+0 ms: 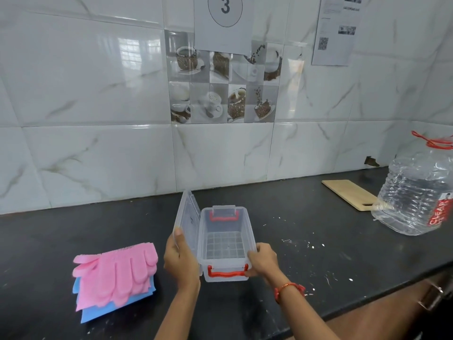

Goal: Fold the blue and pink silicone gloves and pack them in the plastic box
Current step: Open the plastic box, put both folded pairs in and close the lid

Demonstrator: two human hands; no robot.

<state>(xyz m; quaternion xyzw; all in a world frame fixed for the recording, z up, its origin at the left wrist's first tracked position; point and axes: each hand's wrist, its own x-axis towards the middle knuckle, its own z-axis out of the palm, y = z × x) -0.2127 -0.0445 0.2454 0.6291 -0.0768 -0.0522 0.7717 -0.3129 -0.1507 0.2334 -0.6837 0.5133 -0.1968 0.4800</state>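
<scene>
Box (225,244) stands open and empty on the desk (318,241); lid (187,217) is gripped by left hand (180,258) fingers, near end by right hand (262,260) fingers. Pink glove (117,271) lies stacked on blue glove (103,310), left of the fingers, apparently folded; packing judged outstanding.

One clear plastic box (225,244) stands on the dark counter (318,253) with its one lid (187,217) raised on the left, and it shows two red handles (226,273), one near and one far. To its left lie two kinds of glove in one stack: the pink gloves (117,271) on top, the blue gloves (107,307) beneath; how many of each I cannot tell. Far right are one wooden board (350,193) and one large water bottle (416,192); two hands show, the left hand (180,256) and the right hand (262,260).
</scene>
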